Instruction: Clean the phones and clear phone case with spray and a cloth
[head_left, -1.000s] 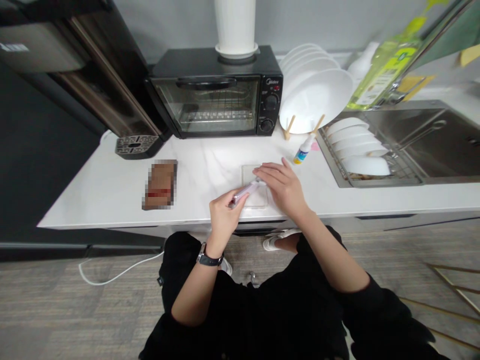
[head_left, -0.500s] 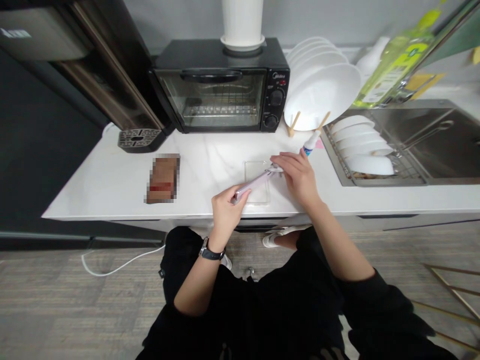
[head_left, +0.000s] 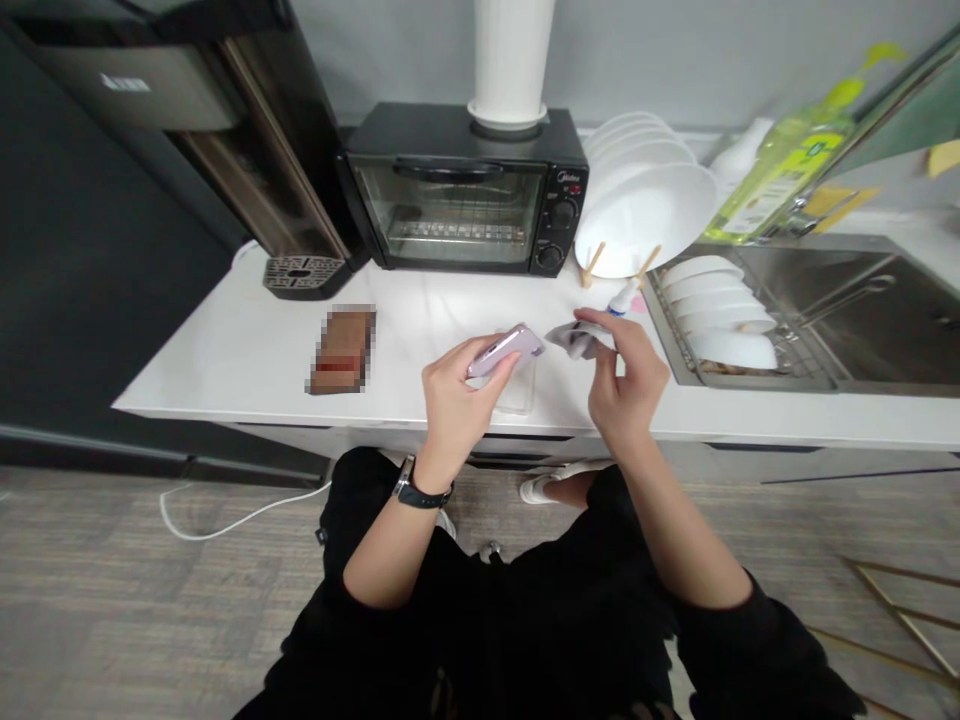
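Observation:
My left hand [head_left: 463,397] grips a pale purple phone [head_left: 501,352], tilted above the white counter. To its right, my right hand [head_left: 628,372] pinches a crumpled grey cloth [head_left: 576,339], which is apart from the phone. Beneath the phone a clear phone case [head_left: 517,396] lies on the counter, partly hidden. A small white spray bottle [head_left: 624,297] with a blue label stands just behind my right hand.
A black toaster oven [head_left: 457,215] is at the back, beside racked white plates [head_left: 645,215]. At the right is a sink [head_left: 870,330] with bowls [head_left: 716,300]. A blurred-out brown item [head_left: 341,350] lies left, before a dispenser [head_left: 300,275].
My right hand has drawn the cloth away from the phone to the right. The phone has turned in my left hand. The whole view has shifted a little.

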